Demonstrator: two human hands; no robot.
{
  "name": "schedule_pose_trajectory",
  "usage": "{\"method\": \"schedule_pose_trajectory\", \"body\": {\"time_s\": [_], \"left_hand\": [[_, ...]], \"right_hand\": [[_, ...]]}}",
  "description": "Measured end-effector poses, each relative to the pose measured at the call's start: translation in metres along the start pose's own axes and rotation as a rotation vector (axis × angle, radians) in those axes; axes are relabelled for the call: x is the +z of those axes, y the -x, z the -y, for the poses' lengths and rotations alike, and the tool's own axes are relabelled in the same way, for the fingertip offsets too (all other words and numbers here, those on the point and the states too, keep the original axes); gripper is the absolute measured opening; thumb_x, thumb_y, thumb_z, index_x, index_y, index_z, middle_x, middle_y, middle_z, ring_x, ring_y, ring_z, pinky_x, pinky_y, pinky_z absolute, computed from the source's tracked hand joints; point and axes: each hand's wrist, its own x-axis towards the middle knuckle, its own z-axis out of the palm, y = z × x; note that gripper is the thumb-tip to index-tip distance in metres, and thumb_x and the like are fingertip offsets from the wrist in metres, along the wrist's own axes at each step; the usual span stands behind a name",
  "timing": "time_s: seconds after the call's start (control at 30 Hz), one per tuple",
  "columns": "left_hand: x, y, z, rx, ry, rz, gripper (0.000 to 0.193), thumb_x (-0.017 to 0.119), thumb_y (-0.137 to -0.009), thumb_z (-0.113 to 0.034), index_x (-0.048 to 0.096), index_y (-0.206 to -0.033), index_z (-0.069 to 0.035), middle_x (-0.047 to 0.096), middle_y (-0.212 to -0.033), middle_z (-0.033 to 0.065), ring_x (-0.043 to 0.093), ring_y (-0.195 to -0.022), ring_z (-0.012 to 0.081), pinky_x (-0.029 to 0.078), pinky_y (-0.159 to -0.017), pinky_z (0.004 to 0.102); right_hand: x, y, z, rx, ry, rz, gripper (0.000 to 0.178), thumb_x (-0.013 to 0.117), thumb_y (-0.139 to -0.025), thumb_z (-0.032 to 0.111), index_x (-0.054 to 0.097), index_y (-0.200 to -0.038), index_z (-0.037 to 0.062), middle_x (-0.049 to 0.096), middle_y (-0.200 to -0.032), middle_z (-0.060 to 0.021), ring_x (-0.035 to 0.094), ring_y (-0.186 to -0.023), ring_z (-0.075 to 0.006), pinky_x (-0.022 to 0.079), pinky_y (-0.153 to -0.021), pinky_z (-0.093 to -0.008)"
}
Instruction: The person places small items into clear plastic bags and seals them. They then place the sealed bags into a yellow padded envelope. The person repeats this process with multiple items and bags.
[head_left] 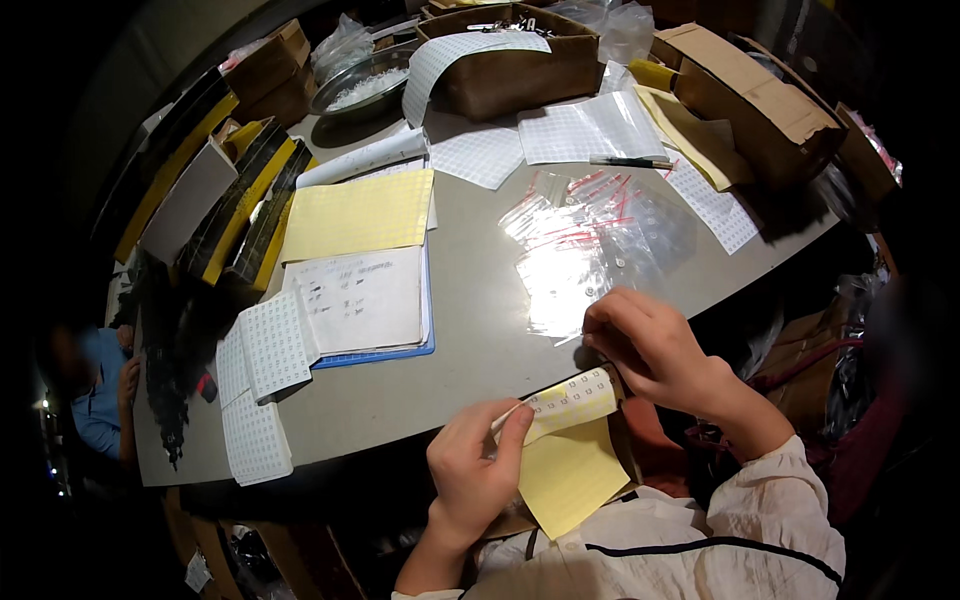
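My left hand [475,465] pinches the left edge of a sticker sheet [570,403], thumb on top. The sheet curls over, showing rows of small printed labels and a yellow backing, which hangs toward my lap. Just above the sheet's right end is my right hand [645,345], fingers bent and drawn together. Whatever is between those fingertips is hidden or too small to make out. Beyond them lies a spread of clear zip bags [575,260] with red seal lines, some with a small round piece on or in them.
On the grey table [470,300] lie a notepad [365,305] with a yellow sheet [360,215], folded label sheets [275,345] and a pen [632,162]. Cardboard boxes [510,80] and a metal bowl [365,90] of clear pieces stand behind. A person in blue [98,390] is at far left.
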Motion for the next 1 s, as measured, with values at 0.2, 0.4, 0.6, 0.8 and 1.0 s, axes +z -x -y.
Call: {"method": "schedule_pose_trajectory", "body": {"time_s": [0.2, 0.4, 0.6, 0.8, 1.0], "left_hand": [[-0.005, 0.004, 0.002, 0.083, -0.04, -0.032, 0.009, 0.081, -0.091, -0.004, 0.076, -0.096, 0.001, 0.073, -0.082, 0.0109, 0.068, -0.071, 0.0199, 0.053, -0.067, 0.0293], [-0.006, 0.002, -0.005, 0.373, -0.186, 0.048, 0.017, 0.084, -0.077, -0.002, 0.078, -0.092, -0.003, 0.075, -0.104, 0.0125, 0.071, -0.09, 0.0291, 0.057, -0.076, 0.0357], [0.004, -0.012, 0.002, 0.499, -0.323, 0.221, 0.014, 0.08, -0.082, -0.011, 0.077, -0.093, -0.005, 0.063, -0.15, 0.0201, 0.053, -0.141, 0.0418, 0.035, -0.118, 0.0555], [0.016, -0.009, 0.011, 0.512, -0.357, 0.25, 0.015, 0.078, -0.084, -0.01, 0.076, -0.097, -0.005, 0.064, -0.149, 0.018, 0.053, -0.143, 0.0396, 0.035, -0.119, 0.0554], [0.013, -0.003, 0.012, 0.526, -0.399, 0.224, 0.014, 0.078, -0.082, -0.01, 0.077, -0.096, -0.005, 0.066, -0.146, 0.0195, 0.055, -0.14, 0.0386, 0.035, -0.119, 0.0554]], "right_hand": [[0.006, -0.002, 0.002, 0.033, 0.079, -0.07, 0.016, 0.068, -0.099, -0.004, 0.062, -0.114, -0.0016, 0.069, -0.102, -0.0159, 0.071, -0.091, -0.0315, 0.056, -0.08, -0.0372], [0.006, 0.0, 0.018, 0.201, -0.496, 0.195, 0.014, 0.065, -0.105, 0.002, 0.066, -0.118, -0.0039, 0.074, -0.115, -0.0127, 0.071, -0.105, -0.0166, 0.057, -0.088, -0.031], [-0.016, -0.025, -0.001, 0.26, -0.389, 0.116, 0.014, 0.067, -0.105, 0.014, 0.066, -0.108, -0.0006, 0.068, -0.092, -0.0009, 0.059, -0.08, -0.0066, 0.05, -0.071, -0.0262], [-0.018, -0.029, -0.012, 0.226, 0.03, 0.311, 0.017, 0.07, -0.098, 0.017, 0.066, -0.103, 0.0014, 0.072, -0.089, -0.0163, 0.071, -0.078, -0.0303, 0.055, -0.071, -0.0396], [-0.022, -0.035, -0.008, 0.247, 0.235, 0.326, 0.042, 0.082, -0.093, 0.031, 0.058, -0.111, 0.0014, 0.072, -0.09, -0.0183, 0.072, -0.087, -0.0424, 0.054, -0.073, -0.0482]]}}
